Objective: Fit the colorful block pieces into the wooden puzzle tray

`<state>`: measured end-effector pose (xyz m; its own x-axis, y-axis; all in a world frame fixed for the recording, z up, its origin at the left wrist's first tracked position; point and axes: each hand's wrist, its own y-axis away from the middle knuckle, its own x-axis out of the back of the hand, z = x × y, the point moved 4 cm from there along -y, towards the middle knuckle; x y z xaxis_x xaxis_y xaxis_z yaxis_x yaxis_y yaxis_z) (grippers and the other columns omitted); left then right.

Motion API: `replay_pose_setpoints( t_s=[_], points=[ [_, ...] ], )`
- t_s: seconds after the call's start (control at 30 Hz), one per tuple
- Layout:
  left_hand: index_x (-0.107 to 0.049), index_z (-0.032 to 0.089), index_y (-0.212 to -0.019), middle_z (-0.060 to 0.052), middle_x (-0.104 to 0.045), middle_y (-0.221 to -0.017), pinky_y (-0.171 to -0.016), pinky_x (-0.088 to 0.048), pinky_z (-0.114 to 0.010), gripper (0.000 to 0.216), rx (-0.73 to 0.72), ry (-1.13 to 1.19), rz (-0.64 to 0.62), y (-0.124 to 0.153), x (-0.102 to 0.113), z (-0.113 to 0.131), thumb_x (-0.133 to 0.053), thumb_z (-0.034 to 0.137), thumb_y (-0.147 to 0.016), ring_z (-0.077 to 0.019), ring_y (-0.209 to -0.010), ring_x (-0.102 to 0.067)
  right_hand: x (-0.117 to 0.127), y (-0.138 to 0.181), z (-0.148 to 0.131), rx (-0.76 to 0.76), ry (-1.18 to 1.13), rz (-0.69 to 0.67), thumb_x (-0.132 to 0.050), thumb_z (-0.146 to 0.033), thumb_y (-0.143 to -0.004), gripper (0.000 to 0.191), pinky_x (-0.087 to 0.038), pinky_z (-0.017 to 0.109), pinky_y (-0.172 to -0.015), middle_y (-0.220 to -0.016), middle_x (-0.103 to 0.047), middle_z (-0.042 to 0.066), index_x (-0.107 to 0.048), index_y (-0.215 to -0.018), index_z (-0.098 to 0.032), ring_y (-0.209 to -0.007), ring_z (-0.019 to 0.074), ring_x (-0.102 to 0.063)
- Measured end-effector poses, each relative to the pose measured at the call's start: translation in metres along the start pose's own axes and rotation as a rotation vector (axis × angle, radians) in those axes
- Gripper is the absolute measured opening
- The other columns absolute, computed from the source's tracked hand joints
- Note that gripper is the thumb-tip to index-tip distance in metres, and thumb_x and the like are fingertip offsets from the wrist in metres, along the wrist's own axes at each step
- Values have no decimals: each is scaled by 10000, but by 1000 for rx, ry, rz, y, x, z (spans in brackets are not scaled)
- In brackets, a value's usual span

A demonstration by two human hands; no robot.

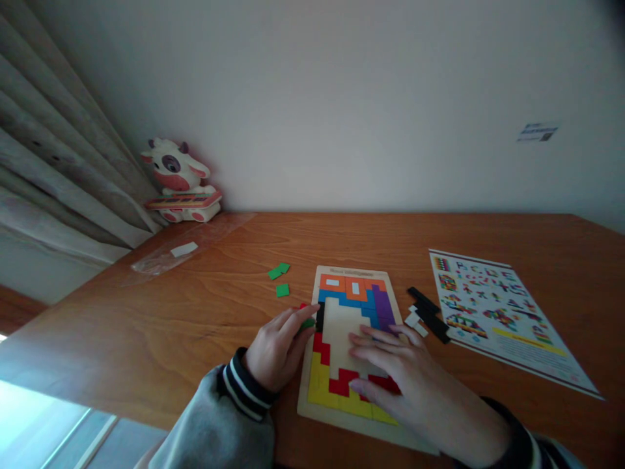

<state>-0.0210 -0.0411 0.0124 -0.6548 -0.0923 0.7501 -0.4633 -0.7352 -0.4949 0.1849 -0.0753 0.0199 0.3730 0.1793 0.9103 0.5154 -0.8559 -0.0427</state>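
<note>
A wooden puzzle board (342, 326) lies on the table, partly filled with orange, blue, purple, red, yellow and black block pieces. Its middle shows bare wood. At the board's left edge, my left hand (279, 345) is closed, with a green puzzle piece (307, 324) between thumb and fingers. The index fingertip reaches a black piece (320, 317) in the board. A bit of red shows behind that finger. My right hand (398, 365) rests palm down across the board's right side, fingers spread and holding nothing, hiding some pieces beneath.
Loose green pieces (282, 290) lie left of the board. White pieces (414, 319) and black pieces (432, 322) lie right of it, beside a printed pattern sheet (498, 306). A cow toy (183, 182) and a clear plastic bag (161, 262) are at the back left.
</note>
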Motion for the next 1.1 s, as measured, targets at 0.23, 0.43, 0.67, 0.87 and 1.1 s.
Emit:
replay_pose_setpoints(
  t_s=[0.23,0.43,0.67,0.87,1.1],
  points=[
    [-641,206,-1058,-23,-718,-936,-736,-573,-215,148,-44,23,-37,1,-1,5,-570,216,-929,-129,-811,-694,8,-1,5,54,-11,133,-636,-341,-880,223,-418,522,-1003,-1111,-733,52,-700,-1073,-251,-1075,263,-653],
    [-639,209,-1066,-8,-725,-856,-625,-554,-180,200,-37,79,7,1,-1,17,-615,335,-912,-93,-623,-661,6,-7,5,-1,-105,262,-654,-269,-853,254,-528,420,-883,-1062,-739,49,-671,-1105,-246,-974,228,-680],
    [-643,182,-1030,11,-718,-732,-542,-522,-140,251,23,220,47,-4,-8,31,-658,381,-878,-86,-573,-661,3,-10,-4,-6,-345,220,-698,-297,-814,246,-550,314,-823,-983,-743,23,-674,-1055,-256,-906,183,-690],
    [-683,191,-1076,-30,-742,-835,-647,-553,-166,195,-21,312,28,-5,-8,32,-628,276,-910,-108,-690,-696,7,-12,-1,-69,-568,197,-668,-325,-842,125,-550,262,-738,-837,-737,-7,-682,-921,-230,-768,139,-681],
    [-658,172,-1152,-62,-728,-873,-675,-565,-197,251,-60,340,-7,-4,-9,36,-619,235,-912,-126,-733,-692,7,-7,8,-153,-644,183,-611,-334,-859,131,-557,263,-703,-825,-732,-2,-667,-883,-218,-756,140,-678]
  ],
)
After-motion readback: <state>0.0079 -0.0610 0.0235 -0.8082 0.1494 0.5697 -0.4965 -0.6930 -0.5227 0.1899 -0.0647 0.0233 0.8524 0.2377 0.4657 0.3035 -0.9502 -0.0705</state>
